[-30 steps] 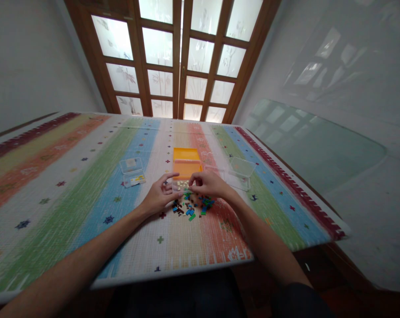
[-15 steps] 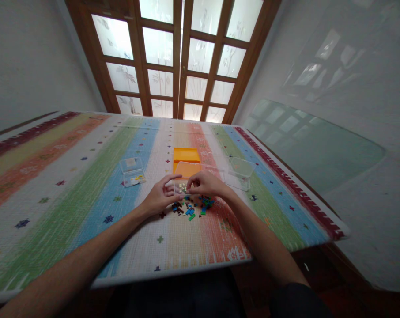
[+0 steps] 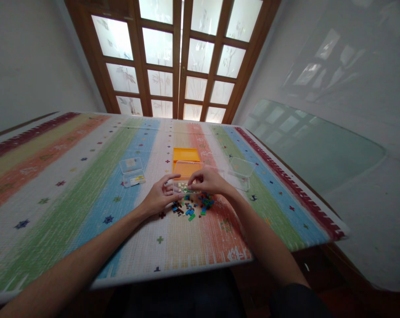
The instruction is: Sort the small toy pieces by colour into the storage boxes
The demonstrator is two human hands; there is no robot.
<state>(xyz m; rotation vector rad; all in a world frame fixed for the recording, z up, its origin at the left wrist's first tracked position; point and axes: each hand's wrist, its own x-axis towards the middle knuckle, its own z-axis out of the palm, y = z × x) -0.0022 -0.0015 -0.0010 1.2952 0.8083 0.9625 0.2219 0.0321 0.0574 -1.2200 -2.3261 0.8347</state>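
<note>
Holding a small clear plate (image 3: pixel 184 187) between both hands, we keep it just above the striped mat (image 3: pixel 87 176), right over a scatter of tiny coloured bricks (image 3: pixel 193 206) in blue, green and dark brown. Our left hand (image 3: pixel 160 196) pinches the plate's near-left edge with the thumb and forefinger closed on it, the other fingers curled loosely beneath. Our right hand (image 3: pixel 208 182) comes in from the other side, fingertips pressed down on the plate's right part; whether a brick sits under those fingertips is too small to tell. Just beyond the hands lies an open orange box (image 3: pixel 186 160), and a clear lidded case (image 3: pixel 241 172) rests to its right. A smaller clear box (image 3: pixel 132 172) with something yellow inside sits well apart on the blue stripe to the left.
</note>
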